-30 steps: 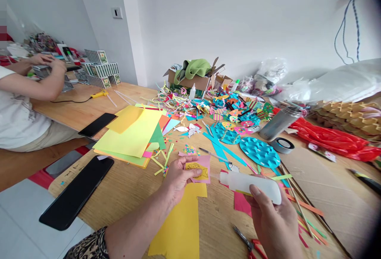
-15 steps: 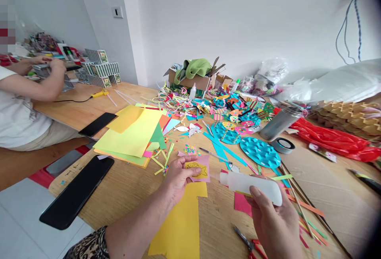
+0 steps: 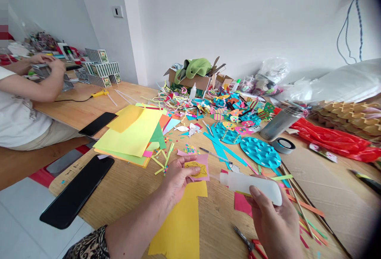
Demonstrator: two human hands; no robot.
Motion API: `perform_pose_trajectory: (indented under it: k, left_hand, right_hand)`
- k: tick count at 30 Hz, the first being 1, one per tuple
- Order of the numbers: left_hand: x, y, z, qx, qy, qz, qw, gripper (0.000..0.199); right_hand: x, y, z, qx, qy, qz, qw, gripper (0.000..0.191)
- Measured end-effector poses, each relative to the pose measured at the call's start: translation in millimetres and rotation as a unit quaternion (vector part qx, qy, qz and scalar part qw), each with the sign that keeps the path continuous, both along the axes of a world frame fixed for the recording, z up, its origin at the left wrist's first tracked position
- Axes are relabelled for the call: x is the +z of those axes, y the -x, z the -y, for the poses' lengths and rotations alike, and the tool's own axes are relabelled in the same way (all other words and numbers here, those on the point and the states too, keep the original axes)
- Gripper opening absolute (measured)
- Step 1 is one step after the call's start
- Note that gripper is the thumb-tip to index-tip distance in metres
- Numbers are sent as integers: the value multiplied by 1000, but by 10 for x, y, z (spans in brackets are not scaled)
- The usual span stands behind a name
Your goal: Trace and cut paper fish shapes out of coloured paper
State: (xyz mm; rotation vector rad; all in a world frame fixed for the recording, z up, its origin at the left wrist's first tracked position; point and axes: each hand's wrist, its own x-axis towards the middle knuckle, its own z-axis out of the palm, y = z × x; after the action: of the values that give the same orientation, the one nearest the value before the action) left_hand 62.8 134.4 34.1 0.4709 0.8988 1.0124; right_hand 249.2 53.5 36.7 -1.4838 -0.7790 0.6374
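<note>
Between the thumb and fingers of my left hand [image 3: 177, 175] is a pink paper piece [image 3: 204, 160]. A yellow paper fish [image 3: 200, 168] with black drawn lines lies on the pink paper, under my thumb. My right hand [image 3: 272, 215] is wrapped round a white squeeze glue bottle [image 3: 253, 185], which lies almost level. Its narrow clear tip points left, close to the pink paper's right edge; whether it touches I cannot tell. Below both hands lie a yellow paper strip [image 3: 181, 227], a red paper piece [image 3: 242, 204] and red-handled pliers [image 3: 247, 241].
Coloured paper sheets [image 3: 133, 132] and a black phone [image 3: 77, 191] lie to the left. Blue scalloped discs [image 3: 259, 152], a steel flask [image 3: 281, 123] and a tape roll [image 3: 282, 145] stand at the right. A cardboard box [image 3: 190, 82] is behind. A co-worker [image 3: 26, 92] sits far left.
My hands, the pink paper and the glue bottle stay nearly in place. The view has shifted only very slightly.
</note>
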Motion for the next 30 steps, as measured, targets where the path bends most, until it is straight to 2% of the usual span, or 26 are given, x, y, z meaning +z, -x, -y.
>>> perform_pose_trajectory:
  k: [6,30]
  left_hand:
    - [-46,-1,-13,4,7,6,1000,35]
    - [-34,-5,-7,-8,60,33,998,29]
  right_hand:
    - [14,24,14,6,-21,-11,1000,35]
    - [-31,15,22,20,19,6,1000,39]
